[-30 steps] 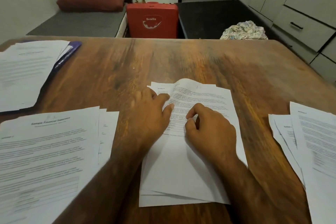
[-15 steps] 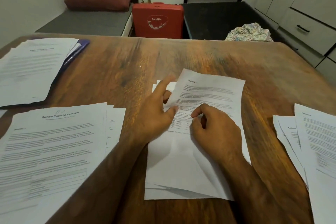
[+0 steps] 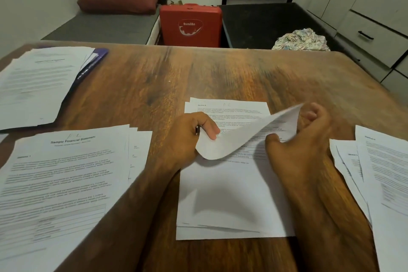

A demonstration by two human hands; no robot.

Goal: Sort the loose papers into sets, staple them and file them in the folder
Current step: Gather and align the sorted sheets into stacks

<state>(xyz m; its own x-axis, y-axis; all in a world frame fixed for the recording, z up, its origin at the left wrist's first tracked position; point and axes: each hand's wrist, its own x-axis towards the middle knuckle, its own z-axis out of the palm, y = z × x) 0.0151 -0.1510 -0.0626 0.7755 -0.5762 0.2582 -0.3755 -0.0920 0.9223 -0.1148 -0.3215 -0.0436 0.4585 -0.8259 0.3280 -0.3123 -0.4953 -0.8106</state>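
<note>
Both hands are on one sheet [image 3: 240,139], lifted off the stack [image 3: 231,196] at the middle of the bench's [image 3: 220,77] near edge. The left hand [image 3: 192,139] pinches its left corner. The right hand [image 3: 298,148] grips its right edge between thumb and curled fingers. The sheet bows between them, blank side up.

The trouble spots: pull those two grips apart and the bowed sheet likely creases or tears. The stack below is already fanned along its near edge, so a dragged wrist could skew it further. And there are piles all round: a left pile [image 3: 61,174] at the near-left corner, a right pile [image 3: 379,174] on the right edge, and a far pile [image 3: 37,81] lying on the folder [image 3: 98,56] at the far-left corner. Drop this sheet on the wrong one and a set is mixed before stapling.

Half a second back the sheet lay print-up and slanted on the stack, with the left hand at its left edge and the right hand on top. Now it is up and turning over, and a page headed "Section" shows beneath.
</note>
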